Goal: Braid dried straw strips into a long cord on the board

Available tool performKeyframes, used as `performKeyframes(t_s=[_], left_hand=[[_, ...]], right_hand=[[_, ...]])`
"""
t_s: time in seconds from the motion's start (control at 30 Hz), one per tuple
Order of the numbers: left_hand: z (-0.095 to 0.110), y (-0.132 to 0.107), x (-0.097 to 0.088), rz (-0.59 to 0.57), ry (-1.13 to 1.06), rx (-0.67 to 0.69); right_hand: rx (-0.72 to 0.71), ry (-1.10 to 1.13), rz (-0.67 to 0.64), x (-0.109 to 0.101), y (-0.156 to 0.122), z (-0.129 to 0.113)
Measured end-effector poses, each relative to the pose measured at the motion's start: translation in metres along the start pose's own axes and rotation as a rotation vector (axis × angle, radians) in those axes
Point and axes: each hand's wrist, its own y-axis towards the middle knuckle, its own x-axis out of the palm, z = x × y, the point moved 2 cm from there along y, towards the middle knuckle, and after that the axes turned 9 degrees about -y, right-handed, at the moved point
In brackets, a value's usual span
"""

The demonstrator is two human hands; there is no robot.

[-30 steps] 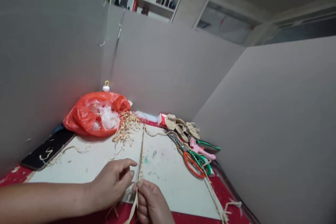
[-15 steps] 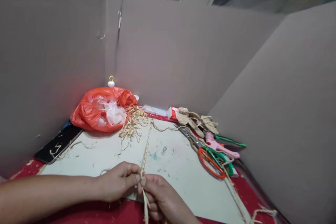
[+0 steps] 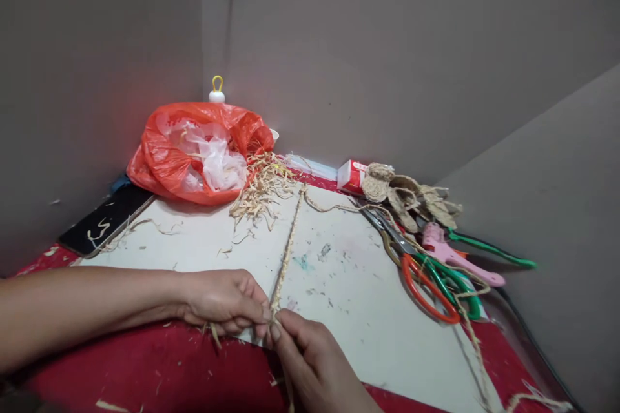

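Note:
A thin braided straw cord [image 3: 289, 250] stretches across the white board toward me, its far end near the board's back edge. My left hand [image 3: 231, 302] pinches the cord's near end from the left, thumb against the fingers. From the right, my right hand [image 3: 314, 352] closes thumb and forefinger on the same spot, so the fingertips of both hands meet. A loose strand hangs below my right fingers. The exact crossing of the strands is hidden by the fingertips.
A red plastic bag [image 3: 159, 158] stands at the back left beside a heap of straw scraps [image 3: 264, 190]. A black phone [image 3: 109, 222] lies left. At right are orange-handled scissors [image 3: 429, 300], a pink glue gun [image 3: 453, 255], coiled straw pieces [image 3: 378, 181] and a red-white box [image 3: 352, 176].
The view has tilted downward, so the shelves above the wall have left the frame. Both hands still pinch the cord's near end, with their fingers shifted and the loose strands less visible.

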Motion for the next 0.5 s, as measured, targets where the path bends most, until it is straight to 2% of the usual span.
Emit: performKeyframes(t_s=[0.17,0.33,0.5], left_hand=[[-0.004,0.0,0.003,0.052,0.11,0.078],[-0.008,0.001,0.007,0.283,0.369,0.137],[-0.016,0.004,0.008,0.286,0.503,0.308]], right_hand=[[0.001,-0.291,0.117,0.006,-0.003,0.003],[0.048,-0.531,0.17,0.007,-0.007,-0.002],[0.122,-0.755,0.205,0.006,-0.015,-0.014]])
